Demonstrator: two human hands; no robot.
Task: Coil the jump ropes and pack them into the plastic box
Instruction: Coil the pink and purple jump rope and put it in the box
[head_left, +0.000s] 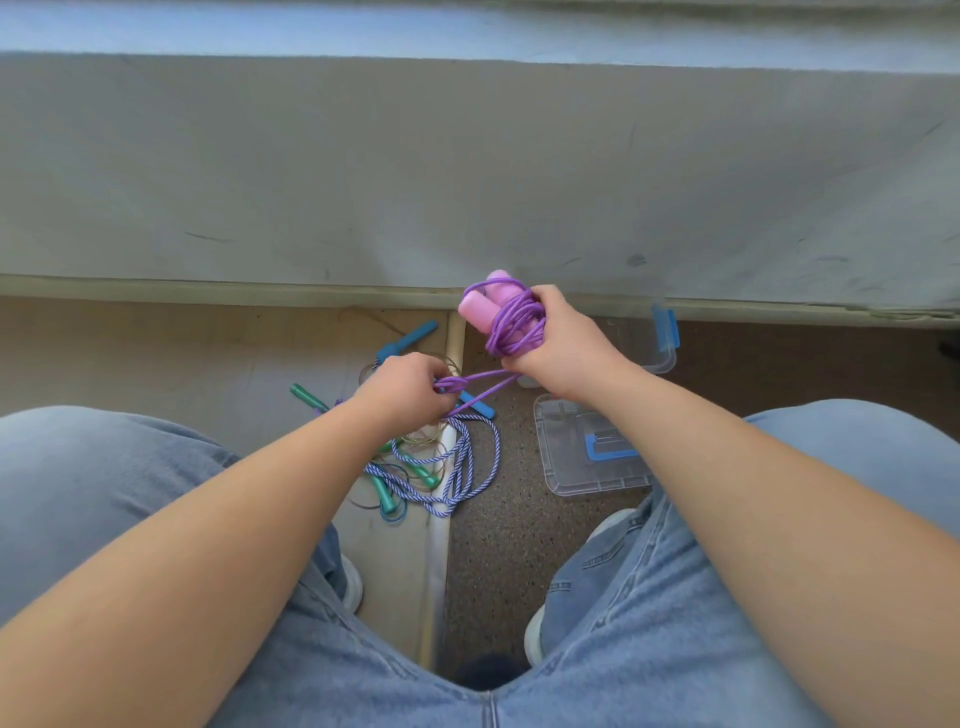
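My right hand grips two pink handles with purple rope coiled around them, held above the floor. My left hand pinches the loose end of that purple rope, which runs taut between the hands. Below them on the floor lies a tangle of other jump ropes: a blue-and-white striped cord, thin cords, green handles and blue handles. The clear plastic box with blue latches sits behind my right wrist, mostly hidden. Its clear lid with a blue handle lies flat on the floor nearer me.
I sit with both knees in blue jeans spread wide and white shoes on the floor. A grey wall with a pale skirting runs across ahead. A raised strip divides light flooring on the left from brown speckled flooring on the right.
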